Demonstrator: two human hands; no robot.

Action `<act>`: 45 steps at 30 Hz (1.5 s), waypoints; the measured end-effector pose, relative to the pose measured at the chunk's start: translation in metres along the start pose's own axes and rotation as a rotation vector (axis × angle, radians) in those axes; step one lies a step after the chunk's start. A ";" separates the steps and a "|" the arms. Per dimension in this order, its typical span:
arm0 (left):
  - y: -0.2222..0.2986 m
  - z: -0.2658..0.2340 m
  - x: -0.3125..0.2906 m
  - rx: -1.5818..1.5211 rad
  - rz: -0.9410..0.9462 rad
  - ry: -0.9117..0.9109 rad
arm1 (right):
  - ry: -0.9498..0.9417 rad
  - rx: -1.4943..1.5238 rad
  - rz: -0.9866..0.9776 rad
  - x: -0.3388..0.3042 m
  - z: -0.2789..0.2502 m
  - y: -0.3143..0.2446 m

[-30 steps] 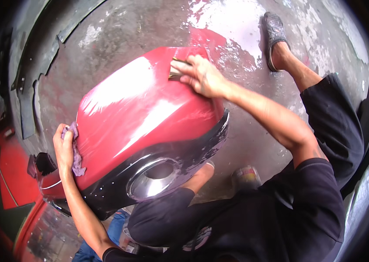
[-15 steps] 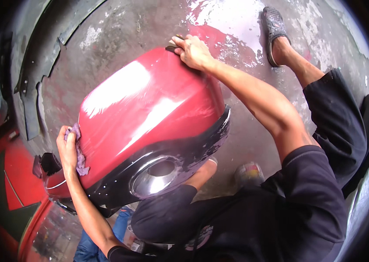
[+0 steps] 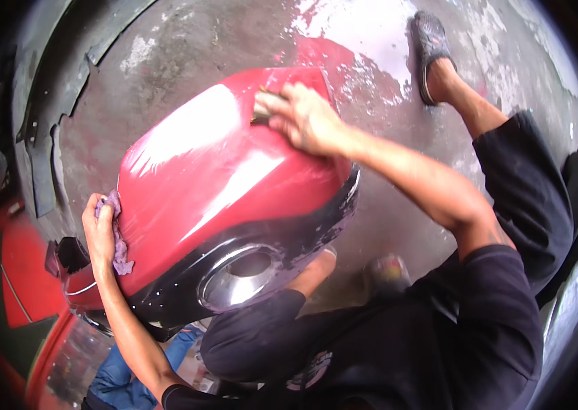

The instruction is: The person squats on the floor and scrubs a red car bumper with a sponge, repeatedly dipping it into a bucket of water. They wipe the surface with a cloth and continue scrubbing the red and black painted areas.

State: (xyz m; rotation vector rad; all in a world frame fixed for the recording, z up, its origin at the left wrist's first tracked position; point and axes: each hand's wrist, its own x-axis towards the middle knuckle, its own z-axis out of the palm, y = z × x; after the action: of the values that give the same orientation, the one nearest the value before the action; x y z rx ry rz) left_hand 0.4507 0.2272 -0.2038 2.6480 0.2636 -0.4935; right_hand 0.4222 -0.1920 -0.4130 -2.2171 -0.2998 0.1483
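A glossy red car bumper (image 3: 214, 171) with a black lower trim and a round lamp (image 3: 240, 273) lies tilted across my lap, its paint wet and shiny. My left hand (image 3: 100, 236) grips the bumper's left edge, with a crumpled purple cloth (image 3: 119, 239) pinched under its fingers. Near the far right corner, my right hand (image 3: 306, 121) presses a small dark pad (image 3: 260, 113) flat on the red paint. The fingers of that hand are slightly smeared by motion, and most of the pad is hidden beneath them.
Wet concrete floor (image 3: 186, 48) surrounds the bumper. Dark curved panels (image 3: 74, 82) lean at the upper left. A red panel (image 3: 26, 273) lies at the left. Blue denim (image 3: 125, 379) shows below my left forearm. My shoe (image 3: 432, 41) is at the upper right, and a tub (image 3: 386, 273) stands beside my leg.
My right hand has slid the dark pad from the bumper's far edge inward, down onto the red face. My left hand keeps its hold; the bumper has shifted slightly left in view.
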 end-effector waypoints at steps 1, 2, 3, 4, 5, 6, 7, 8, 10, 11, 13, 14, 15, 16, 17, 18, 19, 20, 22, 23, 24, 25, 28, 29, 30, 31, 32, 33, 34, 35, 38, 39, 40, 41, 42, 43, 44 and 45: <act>0.000 0.001 0.001 0.002 0.031 0.008 | -0.013 0.009 0.081 0.010 -0.005 0.007; 0.002 0.003 0.003 0.002 0.070 0.029 | -0.016 0.014 0.150 0.035 -0.012 0.029; 0.005 0.005 0.009 0.001 0.099 0.017 | 0.045 -0.057 0.258 0.054 -0.007 0.058; 0.002 0.005 0.008 0.001 0.102 0.026 | -0.006 -0.053 0.364 0.068 -0.004 0.051; 0.002 0.004 0.008 0.000 0.106 0.034 | -0.016 -0.045 0.378 0.067 -0.005 0.046; 0.003 0.002 0.009 0.001 0.087 0.004 | -0.026 -0.037 0.392 0.060 -0.004 0.040; 0.005 0.000 0.006 -0.001 0.054 -0.012 | 0.041 -0.072 0.193 0.033 0.005 0.024; 0.006 -0.002 0.002 0.001 0.017 -0.022 | 0.010 -0.090 0.043 0.012 0.003 0.003; 0.001 0.001 -0.002 -0.007 0.026 0.016 | -0.004 -0.042 -0.014 0.001 0.009 0.012; 0.000 0.002 0.001 -0.008 0.046 0.022 | 0.011 -0.067 0.057 0.012 0.009 0.022; 0.002 0.005 0.007 -0.003 0.089 0.010 | 0.030 -0.062 0.309 0.060 0.001 0.051; 0.005 0.005 0.010 -0.005 0.105 0.016 | 0.055 -0.213 0.309 0.074 0.004 0.052; 0.012 0.006 0.010 -0.011 0.096 0.007 | 0.066 -0.177 0.348 0.072 0.004 0.055; 0.008 0.001 0.006 -0.007 0.082 -0.004 | 0.055 -0.131 0.377 0.065 0.009 0.038; 0.005 0.000 0.002 -0.009 0.066 0.003 | 0.084 -0.073 0.210 0.046 0.012 0.021; 0.004 0.000 0.000 -0.012 0.056 0.005 | 0.116 -0.015 0.049 0.019 0.011 0.005; 0.006 -0.001 0.001 -0.005 0.040 -0.006 | 0.021 -0.043 0.104 0.003 0.008 -0.009; 0.005 0.002 0.001 -0.007 0.045 0.009 | 0.019 -0.025 0.106 0.008 0.006 -0.004; 0.006 0.005 -0.001 -0.007 0.058 0.037 | 0.017 0.015 0.114 0.035 0.003 0.027; 0.005 0.005 0.004 -0.025 0.109 0.033 | 0.036 -0.105 0.292 0.058 0.004 0.042; 0.014 0.007 0.010 -0.037 0.104 0.020 | -0.019 -0.135 0.374 0.072 0.001 0.052; 0.020 0.007 0.013 -0.044 0.085 0.005 | 0.060 -0.142 0.369 0.068 0.004 0.054; 0.005 0.001 0.000 -0.011 0.049 0.022 | 0.075 -0.047 0.094 0.017 0.006 0.006; 0.005 -0.001 -0.003 0.007 0.039 0.026 | -0.017 -0.044 0.079 -0.003 -0.003 -0.013; 0.006 -0.001 -0.002 0.024 0.042 0.023 | -0.022 -0.064 0.007 -0.010 -0.001 -0.003; 0.002 0.000 -0.002 0.017 0.040 0.030 | -0.028 -0.081 0.023 0.001 -0.001 0.010; -0.002 0.002 -0.003 0.012 0.053 0.022 | -0.032 -0.099 0.046 0.018 -0.002 0.030; -0.002 0.005 0.001 0.003 0.079 0.026 | 0.017 -0.046 0.238 0.042 -0.005 0.048; 0.010 0.008 0.014 -0.015 0.131 0.031 | 0.046 -0.199 0.324 0.060 0.002 0.087; 0.011 0.007 0.011 -0.028 0.104 0.016 | 0.048 -0.174 0.346 0.062 0.003 0.077; 0.006 0.002 0.003 0.011 0.058 0.017 | -0.005 -0.038 0.155 0.023 -0.006 0.016; 0.004 0.003 -0.001 0.010 0.058 0.033 | 0.034 -0.082 0.011 0.000 0.003 0.007; 0.001 0.004 -0.002 0.011 0.059 0.041 | -0.051 -0.045 0.022 -0.005 0.000 0.001; -0.001 0.005 -0.002 0.013 0.071 0.039 | 0.000 -0.038 0.001 0.001 0.006 0.018; 0.001 0.003 0.001 0.014 0.095 0.037 | 0.062 -0.036 -0.018 0.018 0.008 0.043; 0.004 0.002 0.004 0.005 0.092 0.022 | 0.001 -0.117 0.206 0.043 0.003 0.054; 0.008 0.006 0.009 -0.005 0.122 0.018 | 0.035 -0.137 0.277 0.061 0.001 0.066; 0.007 0.011 0.010 -0.015 0.137 0.028 | 0.023 -0.136 0.326 0.063 0.002 0.065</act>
State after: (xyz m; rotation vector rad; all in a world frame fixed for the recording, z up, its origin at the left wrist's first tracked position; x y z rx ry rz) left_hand 0.4583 0.2177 -0.2139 2.6377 0.0927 -0.4082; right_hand 0.4935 -0.2125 -0.4659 -2.3883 0.0688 0.2856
